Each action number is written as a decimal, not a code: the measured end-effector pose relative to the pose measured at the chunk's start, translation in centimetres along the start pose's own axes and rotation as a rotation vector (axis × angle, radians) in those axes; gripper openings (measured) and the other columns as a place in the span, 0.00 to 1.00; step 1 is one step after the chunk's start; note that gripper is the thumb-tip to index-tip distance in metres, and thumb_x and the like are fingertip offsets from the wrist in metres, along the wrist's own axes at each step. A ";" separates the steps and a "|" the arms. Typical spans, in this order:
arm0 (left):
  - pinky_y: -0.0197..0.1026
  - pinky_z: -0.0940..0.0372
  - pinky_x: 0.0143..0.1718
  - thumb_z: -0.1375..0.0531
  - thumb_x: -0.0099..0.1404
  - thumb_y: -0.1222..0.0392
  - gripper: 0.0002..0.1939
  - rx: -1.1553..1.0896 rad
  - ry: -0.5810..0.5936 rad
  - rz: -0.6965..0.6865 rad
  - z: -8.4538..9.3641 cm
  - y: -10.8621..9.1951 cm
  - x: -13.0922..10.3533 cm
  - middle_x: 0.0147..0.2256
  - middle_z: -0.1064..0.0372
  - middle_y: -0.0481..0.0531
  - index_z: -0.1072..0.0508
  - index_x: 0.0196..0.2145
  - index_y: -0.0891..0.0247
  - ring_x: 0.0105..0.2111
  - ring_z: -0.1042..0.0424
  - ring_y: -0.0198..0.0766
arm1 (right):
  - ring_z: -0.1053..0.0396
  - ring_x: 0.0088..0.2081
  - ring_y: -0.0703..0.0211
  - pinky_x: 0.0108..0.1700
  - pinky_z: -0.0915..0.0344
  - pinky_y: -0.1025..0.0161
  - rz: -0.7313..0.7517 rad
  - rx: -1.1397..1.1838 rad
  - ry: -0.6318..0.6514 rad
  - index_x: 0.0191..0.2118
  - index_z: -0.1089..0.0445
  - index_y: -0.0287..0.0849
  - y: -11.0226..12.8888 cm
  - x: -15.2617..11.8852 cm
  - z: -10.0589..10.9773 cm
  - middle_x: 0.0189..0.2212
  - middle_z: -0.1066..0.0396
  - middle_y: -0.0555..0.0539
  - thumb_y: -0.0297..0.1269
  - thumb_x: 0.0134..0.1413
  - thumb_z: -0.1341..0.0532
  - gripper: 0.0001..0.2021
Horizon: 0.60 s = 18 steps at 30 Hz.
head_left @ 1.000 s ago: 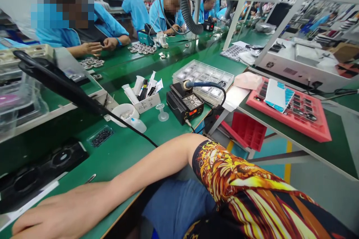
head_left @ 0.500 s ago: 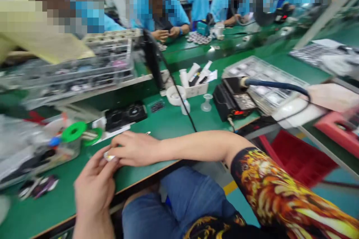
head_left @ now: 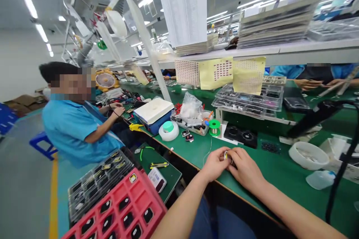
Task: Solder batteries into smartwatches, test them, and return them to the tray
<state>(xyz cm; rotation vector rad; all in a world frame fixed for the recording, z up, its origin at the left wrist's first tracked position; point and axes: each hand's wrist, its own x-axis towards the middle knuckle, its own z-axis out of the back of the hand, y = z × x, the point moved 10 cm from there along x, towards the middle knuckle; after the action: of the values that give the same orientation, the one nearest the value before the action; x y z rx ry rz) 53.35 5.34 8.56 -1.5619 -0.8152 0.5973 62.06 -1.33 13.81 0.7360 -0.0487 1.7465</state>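
My left hand point(head_left: 216, 164) is closed on a small white and yellow part point(head_left: 226, 155) above the front edge of the green bench point(head_left: 193, 153). Against the same part, my right hand point(head_left: 245, 166) has its fingers bent round the other side, and the fingertips of both hands meet there. Most of the part is hidden by the fingers. Just beyond my hands lie a black panel with round openings point(head_left: 241, 136) and a green spool of wire point(head_left: 214, 127).
A red tray point(head_left: 123, 209) of small black parts and a clear compartment tray point(head_left: 98, 179) stand at the lower left. A person in blue point(head_left: 75, 119) sits at the left. A white bowl point(head_left: 308, 155) and a dark lamp arm point(head_left: 336, 179) are at the right.
The view has swung left, bringing the seated person and the red tray into sight. My hands now appear further right in the picture, still together at the small part.
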 end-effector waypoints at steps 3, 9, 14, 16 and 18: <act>0.47 0.28 0.53 0.28 0.63 0.54 0.22 0.002 0.029 -0.025 -0.6 -0.5 -0.2 0.46 0.20 0.56 0.19 0.54 0.61 0.47 0.20 0.47 | 0.27 0.53 0.42 0.54 0.22 0.44 -0.019 -0.005 0.013 0.53 0.27 0.45 -0.1 -0.1 -0.4 0.51 0.25 0.39 0.29 0.64 0.37 0.13; 0.49 0.28 0.59 0.28 0.67 0.49 0.23 0.031 0.063 -0.017 -0.8 -1.9 -0.7 0.51 0.19 0.58 0.20 0.56 0.59 0.52 0.20 0.52 | 0.28 0.51 0.47 0.55 0.25 0.50 -0.096 0.041 0.064 0.50 0.27 0.42 0.2 0.2 -0.3 0.50 0.27 0.40 0.25 0.62 0.39 0.13; 0.54 0.32 0.68 0.25 0.63 0.44 0.34 0.104 0.017 0.095 1.8 0.5 -1.9 0.60 0.21 0.61 0.22 0.62 0.60 0.61 0.24 0.57 | 0.29 0.49 0.51 0.50 0.29 0.58 -0.083 0.127 0.107 0.55 0.28 0.41 1.0 0.5 -0.7 0.48 0.28 0.42 0.32 0.61 0.34 0.16; 0.56 0.35 0.71 0.23 0.60 0.44 0.38 0.146 -0.066 0.135 3.8 1.6 -1.6 0.62 0.23 0.61 0.22 0.63 0.60 0.66 0.27 0.58 | 0.30 0.49 0.52 0.51 0.31 0.59 -0.024 0.156 0.099 0.57 0.28 0.41 0.8 0.7 -0.8 0.48 0.29 0.42 0.37 0.64 0.32 0.17; 0.56 0.36 0.72 0.24 0.60 0.45 0.37 0.124 -0.113 0.185 5.2 2.5 -1.2 0.65 0.24 0.60 0.22 0.64 0.59 0.68 0.30 0.58 | 0.31 0.49 0.52 0.50 0.32 0.60 0.007 0.179 0.093 0.55 0.29 0.40 0.2 0.9 -0.8 0.48 0.29 0.42 0.44 0.66 0.32 0.18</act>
<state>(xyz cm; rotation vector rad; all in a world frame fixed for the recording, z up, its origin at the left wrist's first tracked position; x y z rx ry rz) 49.05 7.55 5.22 -1.5100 -0.7082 0.8616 61.39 -0.32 13.63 0.7834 0.1708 1.8052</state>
